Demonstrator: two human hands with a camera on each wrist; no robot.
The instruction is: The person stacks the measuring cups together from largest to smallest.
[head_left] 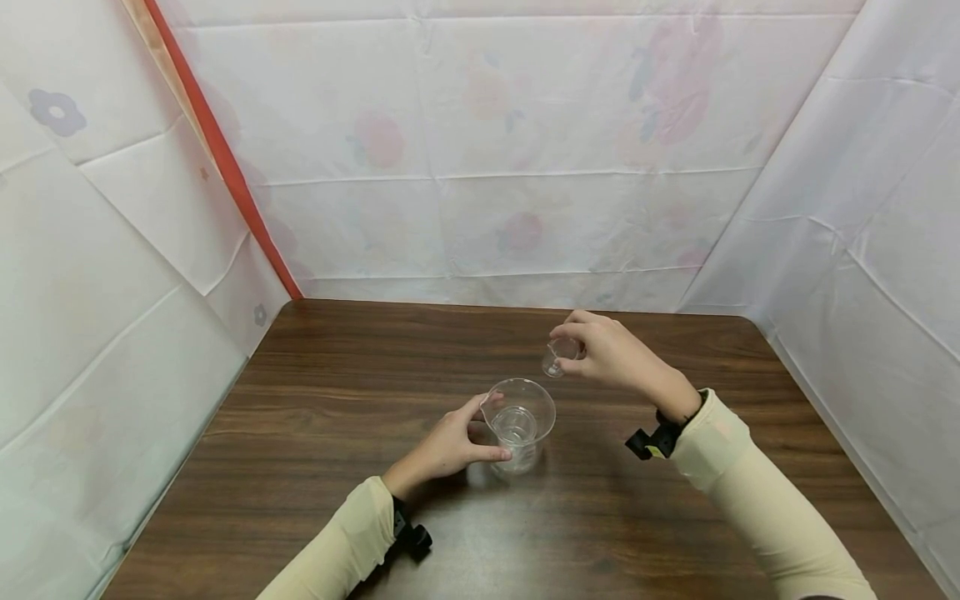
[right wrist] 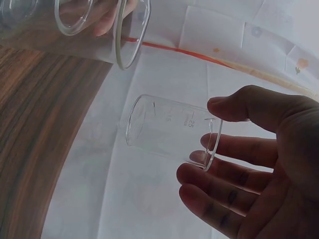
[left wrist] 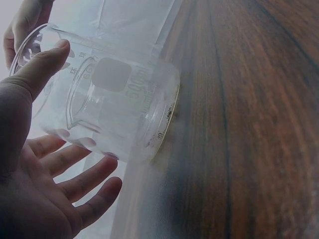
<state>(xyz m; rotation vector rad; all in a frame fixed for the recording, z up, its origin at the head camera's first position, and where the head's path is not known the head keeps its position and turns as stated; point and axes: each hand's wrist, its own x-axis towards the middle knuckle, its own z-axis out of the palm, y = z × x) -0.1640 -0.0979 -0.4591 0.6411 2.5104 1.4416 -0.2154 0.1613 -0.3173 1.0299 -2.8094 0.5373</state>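
Note:
A large clear glass beaker [head_left: 517, 462] stands on the table, "500" printed on its wall in the left wrist view. My left hand [head_left: 448, 440] holds it from the left side, thumb in front and fingers behind. Inside it sits a smaller glass beaker [left wrist: 82, 99], whose rim shows through the wall. My right hand [head_left: 611, 354] is raised behind and to the right of the large beaker. Its thumb and fingers pinch a small glass beaker [right wrist: 169, 129] near the rim. That small beaker is apart from the large one, with "25" on its side.
The dark wooden table [head_left: 315, 467] extends around both hands. White patterned cloth [head_left: 450, 225] hangs behind it and along both sides. A red strip [head_left: 225, 158] runs down the cloth's left corner. Black wrist cameras [head_left: 654, 440] are strapped below the hands.

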